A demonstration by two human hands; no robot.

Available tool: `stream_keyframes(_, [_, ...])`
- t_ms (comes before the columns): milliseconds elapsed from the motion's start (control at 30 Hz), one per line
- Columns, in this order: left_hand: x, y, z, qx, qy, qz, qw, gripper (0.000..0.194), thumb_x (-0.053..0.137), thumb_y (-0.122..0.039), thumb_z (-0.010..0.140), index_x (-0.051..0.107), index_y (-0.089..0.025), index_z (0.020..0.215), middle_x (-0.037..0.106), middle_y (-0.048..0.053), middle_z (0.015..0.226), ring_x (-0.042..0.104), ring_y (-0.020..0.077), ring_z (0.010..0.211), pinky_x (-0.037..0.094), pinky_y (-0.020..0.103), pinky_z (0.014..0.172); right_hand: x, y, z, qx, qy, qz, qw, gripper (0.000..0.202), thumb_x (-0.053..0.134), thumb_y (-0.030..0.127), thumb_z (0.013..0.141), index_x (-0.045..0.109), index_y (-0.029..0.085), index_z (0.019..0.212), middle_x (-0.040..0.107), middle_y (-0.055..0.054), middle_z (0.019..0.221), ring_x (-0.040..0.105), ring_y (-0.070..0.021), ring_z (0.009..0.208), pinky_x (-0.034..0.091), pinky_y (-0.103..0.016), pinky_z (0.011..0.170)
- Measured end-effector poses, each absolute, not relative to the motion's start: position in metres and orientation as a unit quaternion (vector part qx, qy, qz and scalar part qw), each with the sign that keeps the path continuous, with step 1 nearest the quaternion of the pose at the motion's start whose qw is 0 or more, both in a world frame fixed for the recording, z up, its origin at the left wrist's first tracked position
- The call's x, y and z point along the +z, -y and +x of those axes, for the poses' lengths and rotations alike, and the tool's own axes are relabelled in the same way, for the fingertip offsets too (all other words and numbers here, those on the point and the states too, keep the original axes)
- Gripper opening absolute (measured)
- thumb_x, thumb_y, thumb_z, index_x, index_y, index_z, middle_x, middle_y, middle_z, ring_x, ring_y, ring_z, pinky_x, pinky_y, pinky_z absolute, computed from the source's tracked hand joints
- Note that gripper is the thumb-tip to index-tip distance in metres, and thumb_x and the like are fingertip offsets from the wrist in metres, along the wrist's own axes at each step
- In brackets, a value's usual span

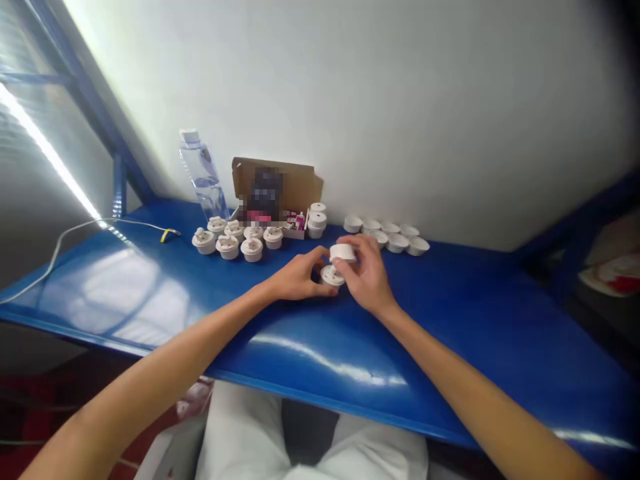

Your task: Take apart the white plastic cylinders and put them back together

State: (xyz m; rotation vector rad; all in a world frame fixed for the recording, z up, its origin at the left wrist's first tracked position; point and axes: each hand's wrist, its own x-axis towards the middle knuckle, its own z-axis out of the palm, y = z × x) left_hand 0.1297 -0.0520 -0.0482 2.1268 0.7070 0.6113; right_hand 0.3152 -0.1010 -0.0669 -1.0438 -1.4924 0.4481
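Observation:
My left hand (303, 275) closes around a round white fitting (332, 275) with small parts on its top face, low over the blue table. Between the thumb and fingers of my right hand (369, 273) is a white round cap (343, 253), tilted just above that fitting. Whether the two pieces touch is hard to tell. Beyond my right hand sit several white cup-shaped caps (398, 242) in two rows. To the left of my hands stand several similar white fittings (227, 247) with pieces on top.
A cardboard box (300, 177) with its lid up stands by the wall, small pink and white items inside. Beside it are stacked white round pieces (317, 220) and a clear water bottle (204, 175). A white cable (63, 233) crosses the left of the blue table (440, 307).

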Motion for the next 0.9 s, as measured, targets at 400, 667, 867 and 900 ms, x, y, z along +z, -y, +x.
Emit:
stream_keyframes(400, [-0.034, 0.031, 0.115, 0.310, -0.295, 0.700, 0.572, 0.042, 0.086, -0.036, 0.070, 0.069, -0.012, 0.100, 0.071, 0.005, 0.093, 0.064, 0.0153, 0.083, 0.047, 0.027, 0.077, -0.069, 0.100, 0.329, 0.319, 0.642, -0.415, 0.560, 0.041, 0.081, 0.033, 0.082, 0.058, 0.026, 0.115, 0.068, -0.006, 0.114, 0.071, -0.0235, 0.103, 0.060, -0.042, 0.093])
stream_keyframes(667, [-0.033, 0.034, 0.119, 0.284, -0.298, 0.672, 0.616, 0.045, 0.078, -0.051, 0.081, 0.072, -0.009, 0.095, 0.071, 0.007, 0.084, 0.065, 0.0124, 0.067, 0.047, 0.025, 0.067, -0.062, 0.114, 0.319, 0.165, 0.687, -0.398, 0.585, 0.030, 0.077, 0.027, 0.085, 0.067, 0.026, 0.113, 0.064, -0.009, 0.122, 0.065, -0.0269, 0.117, 0.065, -0.043, 0.090])
stream_keyframes(867, [-0.034, 0.039, 0.123, 0.284, -0.281, 0.581, 0.709, 0.047, 0.079, -0.051, 0.080, 0.071, -0.008, 0.094, 0.068, 0.006, 0.075, 0.063, 0.0121, 0.062, 0.050, 0.026, 0.061, -0.058, 0.119, 0.317, 0.045, 0.739, -0.372, 0.559, 0.033, 0.074, 0.014, 0.083, 0.064, 0.027, 0.112, 0.065, -0.009, 0.119, 0.065, -0.0272, 0.115, 0.061, -0.048, 0.096])
stream_keyframes(900, [-0.033, 0.040, 0.123, 0.283, -0.279, 0.575, 0.715, 0.046, 0.079, -0.051, 0.080, 0.071, -0.007, 0.093, 0.067, 0.005, 0.073, 0.062, 0.0119, 0.062, 0.050, 0.025, 0.060, -0.058, 0.120, 0.316, 0.040, 0.742, -0.368, 0.559, 0.033, 0.073, 0.013, 0.082, 0.063, 0.027, 0.110, 0.065, -0.009, 0.119, 0.065, -0.0272, 0.115, 0.061, -0.048, 0.096])
